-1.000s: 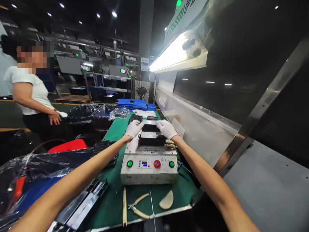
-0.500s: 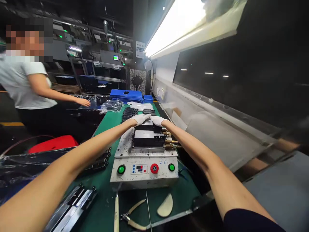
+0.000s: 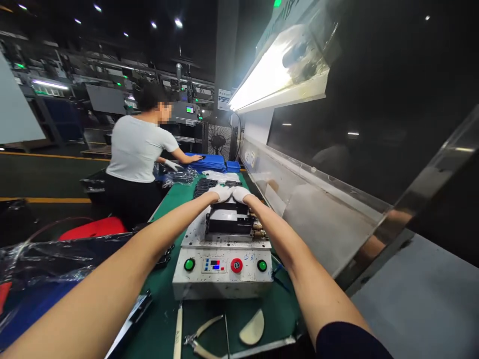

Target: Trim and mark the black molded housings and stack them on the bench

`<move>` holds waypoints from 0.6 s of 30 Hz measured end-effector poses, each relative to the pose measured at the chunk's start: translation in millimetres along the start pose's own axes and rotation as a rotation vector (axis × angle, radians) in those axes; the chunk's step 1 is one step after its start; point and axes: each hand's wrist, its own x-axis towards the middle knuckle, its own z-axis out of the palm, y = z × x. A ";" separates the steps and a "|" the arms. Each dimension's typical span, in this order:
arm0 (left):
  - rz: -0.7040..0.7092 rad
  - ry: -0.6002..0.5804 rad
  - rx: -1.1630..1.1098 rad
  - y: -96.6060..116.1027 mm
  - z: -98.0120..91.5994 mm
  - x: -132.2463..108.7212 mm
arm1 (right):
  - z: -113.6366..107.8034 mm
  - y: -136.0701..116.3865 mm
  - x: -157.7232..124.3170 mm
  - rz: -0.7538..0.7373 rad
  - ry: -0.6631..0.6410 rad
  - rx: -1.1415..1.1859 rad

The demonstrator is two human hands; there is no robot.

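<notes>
A white metal machine (image 3: 222, 288) with green buttons and a red button stands in front of me. On its plate sit black rectangular blocks, the nearer block (image 3: 226, 226) in plain view. Both my hands wear white gloves and rest at the far block (image 3: 224, 205). My left hand (image 3: 220, 193) lies over its top with fingers stretched toward the right. Touching it at the fingertips, my right hand (image 3: 240, 194) lies flat over the right side; its fingers are partly hidden. Brass fittings (image 3: 259, 233) stick out at the machine's right.
Near the front edge lie pliers (image 3: 202, 329), a pale half-round piece (image 3: 252, 327) and a stick-like tool (image 3: 178, 331). Black parts (image 3: 204, 186) are lined up beyond the machine. A co-worker (image 3: 136, 147) reaches to blue trays (image 3: 209, 162). A red stool (image 3: 93, 228) is at left.
The view has shifted left and up. The co-worker has moved right, with a hand now at the blue trays. My hands stay at the far block, the left fingers slightly lower.
</notes>
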 end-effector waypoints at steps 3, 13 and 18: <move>0.083 0.036 0.115 31.8 -35.4 -35.7 | -23.2 -20.2 -47.1 0.012 0.103 0.029; -0.043 0.139 0.268 -56.8 -15.5 -341.8 | 163.1 -5.6 -313.1 0.135 0.571 0.228; 0.119 0.106 0.340 -96.2 20.9 -374.7 | 205.6 -1.5 -325.1 0.188 0.453 0.203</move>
